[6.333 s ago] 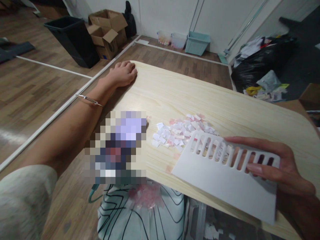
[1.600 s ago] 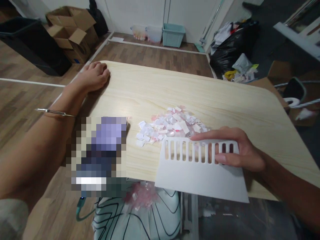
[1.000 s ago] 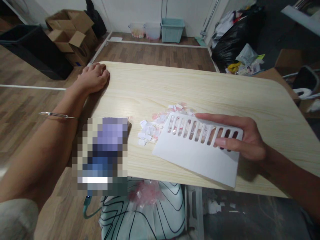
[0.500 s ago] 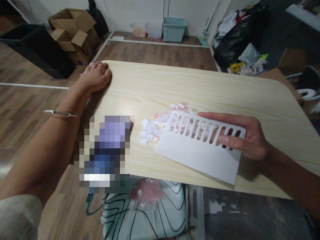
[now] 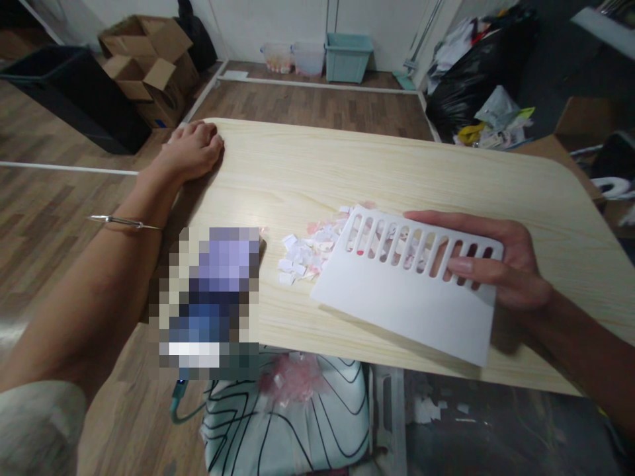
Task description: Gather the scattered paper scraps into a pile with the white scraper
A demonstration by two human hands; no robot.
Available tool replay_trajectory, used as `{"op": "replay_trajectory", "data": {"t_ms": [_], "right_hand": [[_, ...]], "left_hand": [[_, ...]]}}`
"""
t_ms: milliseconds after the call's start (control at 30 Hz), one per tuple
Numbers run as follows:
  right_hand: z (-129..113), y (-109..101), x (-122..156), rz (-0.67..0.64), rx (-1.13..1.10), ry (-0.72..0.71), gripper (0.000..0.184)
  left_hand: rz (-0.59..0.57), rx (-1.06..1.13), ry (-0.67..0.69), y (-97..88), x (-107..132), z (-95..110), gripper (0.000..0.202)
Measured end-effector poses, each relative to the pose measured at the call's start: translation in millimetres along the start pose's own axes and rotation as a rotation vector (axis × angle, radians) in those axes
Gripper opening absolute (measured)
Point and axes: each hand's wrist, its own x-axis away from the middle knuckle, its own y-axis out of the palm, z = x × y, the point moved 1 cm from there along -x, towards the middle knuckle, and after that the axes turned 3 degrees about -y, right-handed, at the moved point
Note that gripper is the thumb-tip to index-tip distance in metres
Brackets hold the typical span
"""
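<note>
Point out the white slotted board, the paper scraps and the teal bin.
White slotted board (image 5: 403, 292): head view, solid panel below its slots.
Paper scraps (image 5: 308, 252): head view, uncovered left part of the heap.
Teal bin (image 5: 347, 65): head view, front wall.

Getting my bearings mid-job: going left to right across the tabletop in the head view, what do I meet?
Left hand, pile of scraps, slotted white board, right hand.
</note>
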Motion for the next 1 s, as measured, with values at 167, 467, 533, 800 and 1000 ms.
{"op": "replay_trajectory", "data": {"t_ms": [167,467,533,800,1000], "right_hand": [[-1,-2,-1,0.006,0.028,-0.011,0.045],[-2,1,2,-0.032,-0.011,0.002,0.043],[-2,2,2,-0.031,0.0,-0.003,0.045],[2,-5,11,-0.165,0.188,0.022,0.05],[-6,9,16,-0.245,0.073,0.044,0.046]], "left_hand": [[-0.009,-0.004,-0.013,-1.8,2,3,0.091],[-0.016,-0.026,-0.015,-2.9,4,3,0.098],[-0.019,-0.029,-0.016,-2.4,3,1,0.098],[-0.003,0.004,0.02,-2.3,3,1,0.093],[0.017,-0.081,0.092,2.3,-8,-8,0.097]]}}
